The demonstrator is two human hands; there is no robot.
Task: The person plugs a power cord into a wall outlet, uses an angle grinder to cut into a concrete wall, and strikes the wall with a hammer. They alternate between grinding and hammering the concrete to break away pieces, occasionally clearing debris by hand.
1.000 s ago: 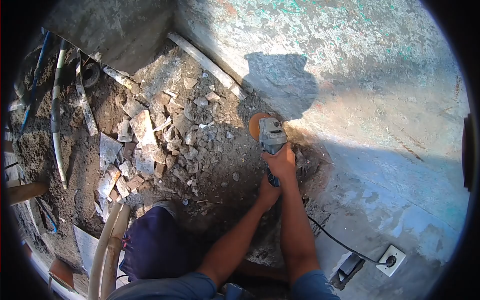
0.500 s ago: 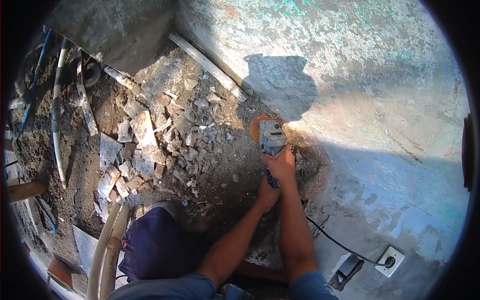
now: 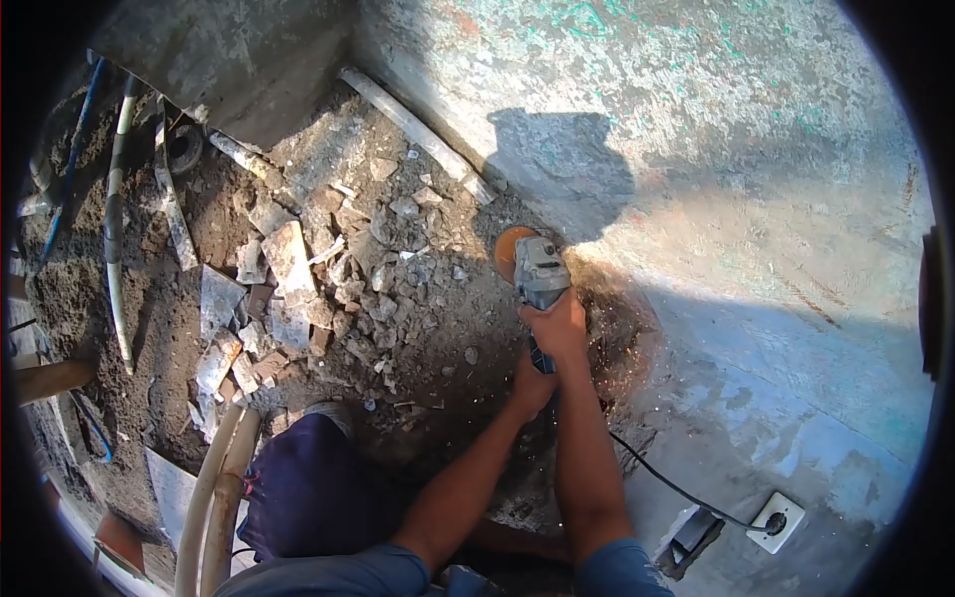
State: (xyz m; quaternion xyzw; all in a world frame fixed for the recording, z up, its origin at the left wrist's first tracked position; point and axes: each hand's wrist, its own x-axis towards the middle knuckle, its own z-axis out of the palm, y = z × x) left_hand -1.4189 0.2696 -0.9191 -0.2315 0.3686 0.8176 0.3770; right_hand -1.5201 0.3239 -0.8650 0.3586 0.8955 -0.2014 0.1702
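Observation:
An angle grinder (image 3: 542, 276) with a grey head and an orange disc (image 3: 511, 252) is held out ahead of me, its disc at the foot of the wall. My right hand (image 3: 559, 326) is wrapped round the body just behind the grey head. Lower down, my left hand (image 3: 534, 383) closes on the dark rear handle, partly hidden by the right wrist. Small sparks scatter beside and below the grinder. Whatever the disc's edge touches is too small to make out. A black cord (image 3: 676, 488) runs to a wall socket (image 3: 776, 522).
Broken rubble (image 3: 383, 269) and tile pieces (image 3: 288, 261) cover the ground to the left. A white pipe (image 3: 413, 129) lies along the wall base. Bamboo poles (image 3: 224, 488) stand by my covered knee (image 3: 308, 488). The worn wall (image 3: 716, 199) rises on the right.
Sparks now spread farther down past my forearms; before, they were mostly close beside the grinder. The grinder and both hands stay almost in the same place.

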